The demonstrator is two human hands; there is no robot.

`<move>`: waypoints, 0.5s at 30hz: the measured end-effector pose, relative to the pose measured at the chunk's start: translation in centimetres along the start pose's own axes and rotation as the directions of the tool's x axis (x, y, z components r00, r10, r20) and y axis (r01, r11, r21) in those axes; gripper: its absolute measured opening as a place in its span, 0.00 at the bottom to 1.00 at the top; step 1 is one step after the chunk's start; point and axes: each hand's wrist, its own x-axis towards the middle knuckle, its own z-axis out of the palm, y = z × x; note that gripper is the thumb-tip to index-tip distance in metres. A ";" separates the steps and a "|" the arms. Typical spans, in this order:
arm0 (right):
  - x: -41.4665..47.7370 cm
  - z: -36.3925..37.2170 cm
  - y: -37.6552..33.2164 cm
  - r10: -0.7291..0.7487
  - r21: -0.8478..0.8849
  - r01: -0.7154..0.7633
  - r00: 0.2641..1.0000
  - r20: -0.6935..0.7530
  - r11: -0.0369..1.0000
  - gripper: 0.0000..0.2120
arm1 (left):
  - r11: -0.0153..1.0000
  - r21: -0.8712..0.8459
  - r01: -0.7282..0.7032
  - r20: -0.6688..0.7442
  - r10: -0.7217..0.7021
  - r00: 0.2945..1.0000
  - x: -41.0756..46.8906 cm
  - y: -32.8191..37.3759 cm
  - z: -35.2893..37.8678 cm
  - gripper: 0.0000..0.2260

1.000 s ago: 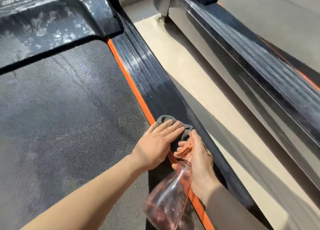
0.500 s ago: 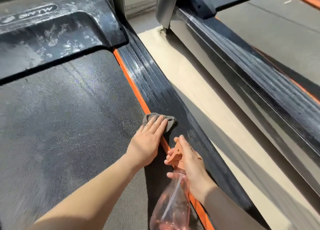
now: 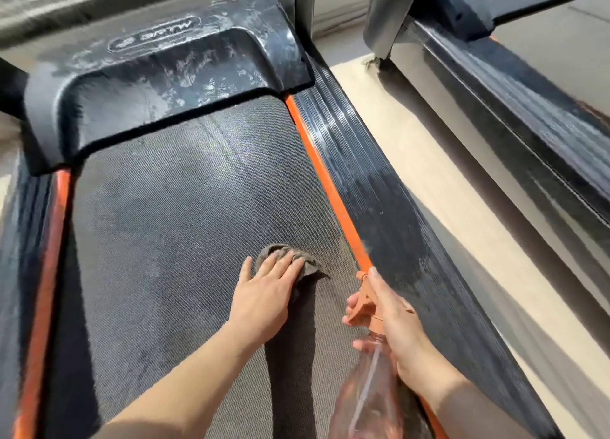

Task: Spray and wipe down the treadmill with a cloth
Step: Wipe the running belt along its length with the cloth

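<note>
Treadmill [image 3: 185, 187] with a grey cloth [image 3: 312, 267] pressed flat on its belt, spray bottle [image 3: 366, 399] held alongside.

The treadmill fills the left and middle of the view, its dark mesh belt running up to a smeared black motor cover [image 3: 165, 85]. The cloth lies bunched on the belt's right half, near the orange strip [image 3: 326, 181] but apart from it. The left hand [image 3: 264, 293] rests on the cloth, fingers [image 3: 280, 267] straight and close together, thumb spread to the left. The right hand [image 3: 396, 323] grips the clear bottle by its neck, fingers curled round the orange trigger head and thumb on top, nozzle pointing toward the strip. Right of the strip runs a ribbed black side rail [image 3: 396, 207], then pale floor [image 3: 445, 174] and 1 more machine [image 3: 528, 125] beyond it.
</note>
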 end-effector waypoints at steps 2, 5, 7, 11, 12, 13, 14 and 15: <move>0.1 0.8 0.2 -0.005 0.004 0.005 1.000 0.021 1.000 0.24 | 0.992 -0.045 0.122 -0.018 -0.123 0.992 -1.4 -2.0 0.2 0.31; 0.4 1.1 0.6 0.013 0.042 -0.012 1.000 -0.008 0.999 0.24 | 0.949 -0.175 0.264 -0.037 -0.274 0.961 -3.4 -4.6 0.5 0.26; 0.5 1.5 0.9 0.023 0.086 -0.023 1.000 -0.007 0.996 0.21 | 0.885 -0.325 0.334 -0.045 -0.367 0.929 -4.5 -5.3 0.6 0.21; 0.9 2.3 1.3 0.030 0.025 -0.032 0.997 0.077 0.999 0.30 | 0.664 -0.546 0.512 0.062 -0.577 0.815 -4.5 -3.7 -0.2 0.10; 1.1 2.4 1.4 0.036 0.017 -0.037 0.995 0.098 0.999 0.32 | 0.588 -0.607 0.535 0.103 -0.609 0.786 -4.3 -3.3 -0.7 0.09; 1.2 2.7 1.5 0.043 0.015 -0.045 0.992 0.118 0.999 0.32 | 0.502 -0.686 0.527 0.135 -0.624 0.770 -4.3 -3.1 -1.2 0.09; 1.3 2.6 1.5 0.049 0.026 -0.053 0.991 0.120 0.998 0.30 | 0.392 -0.777 0.493 0.169 -0.624 0.763 -4.2 -2.7 -1.6 0.10; 1.4 2.8 1.7 0.059 0.032 -0.063 0.991 0.117 0.997 0.28 | 0.245 -0.868 0.433 0.202 -0.621 0.757 -4.5 -2.5 -2.0 0.11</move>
